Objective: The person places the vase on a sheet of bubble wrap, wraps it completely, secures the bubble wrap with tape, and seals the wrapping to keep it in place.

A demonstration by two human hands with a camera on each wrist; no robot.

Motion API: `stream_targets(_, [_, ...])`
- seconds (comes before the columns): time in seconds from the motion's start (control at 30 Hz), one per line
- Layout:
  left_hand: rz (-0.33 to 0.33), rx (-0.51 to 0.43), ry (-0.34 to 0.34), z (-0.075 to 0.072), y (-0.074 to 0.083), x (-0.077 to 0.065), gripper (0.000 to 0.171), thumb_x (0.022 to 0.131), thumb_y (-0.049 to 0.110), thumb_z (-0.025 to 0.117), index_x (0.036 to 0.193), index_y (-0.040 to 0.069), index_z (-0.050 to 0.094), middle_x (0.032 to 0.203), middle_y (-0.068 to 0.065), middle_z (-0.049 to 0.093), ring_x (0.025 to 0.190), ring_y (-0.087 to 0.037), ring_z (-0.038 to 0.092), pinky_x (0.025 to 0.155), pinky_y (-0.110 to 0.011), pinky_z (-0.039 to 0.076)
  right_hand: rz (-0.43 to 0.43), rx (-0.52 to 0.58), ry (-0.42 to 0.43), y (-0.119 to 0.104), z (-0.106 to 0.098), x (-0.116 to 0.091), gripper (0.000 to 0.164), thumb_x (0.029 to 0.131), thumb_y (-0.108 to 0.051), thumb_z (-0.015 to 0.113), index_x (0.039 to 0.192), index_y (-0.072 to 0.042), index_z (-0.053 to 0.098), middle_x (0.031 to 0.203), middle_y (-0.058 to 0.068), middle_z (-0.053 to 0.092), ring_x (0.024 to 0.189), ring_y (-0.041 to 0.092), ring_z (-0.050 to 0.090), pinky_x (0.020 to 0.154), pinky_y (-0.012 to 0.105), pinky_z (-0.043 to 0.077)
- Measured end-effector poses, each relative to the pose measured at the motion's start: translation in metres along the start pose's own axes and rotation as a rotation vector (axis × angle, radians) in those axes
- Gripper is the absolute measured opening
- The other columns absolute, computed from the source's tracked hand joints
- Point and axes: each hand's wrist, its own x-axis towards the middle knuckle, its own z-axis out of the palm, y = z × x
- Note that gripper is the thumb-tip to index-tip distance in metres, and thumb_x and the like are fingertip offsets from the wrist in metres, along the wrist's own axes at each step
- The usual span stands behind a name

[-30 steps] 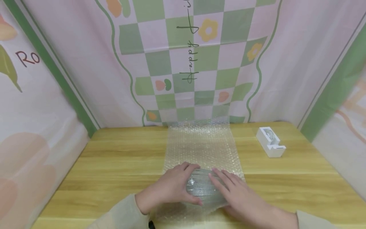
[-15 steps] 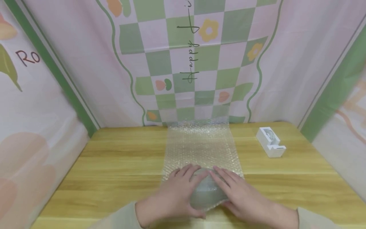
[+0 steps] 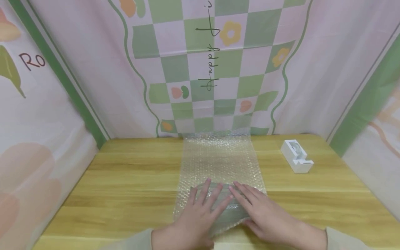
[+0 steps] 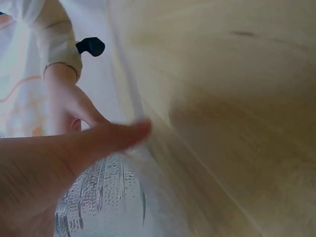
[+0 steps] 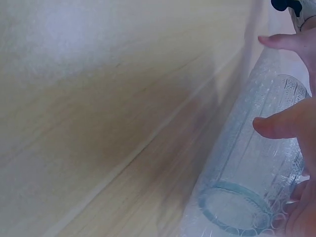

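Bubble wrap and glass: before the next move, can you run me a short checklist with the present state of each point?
1. Glass lying on its side: ok, as the right wrist view shows.
2. Hands placed at the glass: ok, left hand over it with fingers spread, right hand at its other end.
3. Bubble wrap beyond the glass spread out, with nothing lying on it: ok.
4. Whole glass covered: cannot tell, the hands hide parts of it.
5. Tape dispenser off the wrap: ok, on the table to the right.
6. Free tape end ready: cannot tell, too small to see.
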Motion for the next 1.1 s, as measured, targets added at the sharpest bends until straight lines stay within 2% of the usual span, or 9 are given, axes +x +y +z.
stream_targets(0.17, [0.009,0.010,0.046,0.003,0.000,-0.001,0.124,0.078,0.055,0.083,0.166,0.017,0.003,0.168,-0.019,0.011,0.149,-0.048,0.021,0.107,-0.062,0.044,0.001,-0.001,0.012,0.000,0.000,0.000,0.107,0.076,-0.030,0.085,0.161,-0.001,0.026,0.155,0.025,0.043,0.134,0.039,0.050,0.104,0.057,0.047])
stream_targets(0.37, [0.021,-0.022,0.091,0.005,-0.004,0.000,0.109,0.086,0.045,0.079,0.165,0.015,0.011,0.167,-0.017,0.018,0.146,-0.046,0.030,0.104,-0.061,0.046,0.025,0.010,-0.001,0.000,-0.001,0.001,0.115,0.070,-0.031,0.090,0.161,-0.004,0.026,0.154,0.023,0.044,0.133,0.039,0.051,0.103,0.057,0.048])
stream_targets(0.5, [0.028,-0.063,0.116,0.005,-0.007,0.001,0.101,0.087,0.040,0.078,0.165,0.017,0.018,0.165,-0.016,0.023,0.144,-0.045,0.034,0.103,-0.061,0.048,0.035,0.020,-0.018,0.000,-0.002,0.001,0.121,0.067,-0.035,0.093,0.162,-0.004,0.024,0.155,0.023,0.043,0.133,0.040,0.050,0.103,0.058,0.048])
stream_targets(0.77, [0.034,-0.085,0.170,0.003,-0.016,0.003,0.098,0.084,0.050,0.081,0.162,0.023,0.029,0.158,-0.019,0.035,0.138,-0.039,0.045,0.102,-0.053,0.051,0.019,0.001,0.032,0.002,0.001,0.003,0.112,0.071,-0.037,0.090,0.159,-0.003,0.031,0.152,0.021,0.048,0.132,0.037,0.053,0.103,0.055,0.048])
stream_targets(1.1, [0.015,-0.072,0.111,0.006,-0.021,0.005,0.094,0.088,0.057,0.073,0.157,0.012,0.028,0.160,-0.017,0.031,0.143,-0.035,0.038,0.106,-0.051,0.048,-0.027,-0.017,0.042,0.006,0.000,0.008,0.109,0.072,-0.038,0.089,0.157,0.000,0.033,0.148,0.021,0.051,0.127,0.037,0.056,0.099,0.057,0.051])
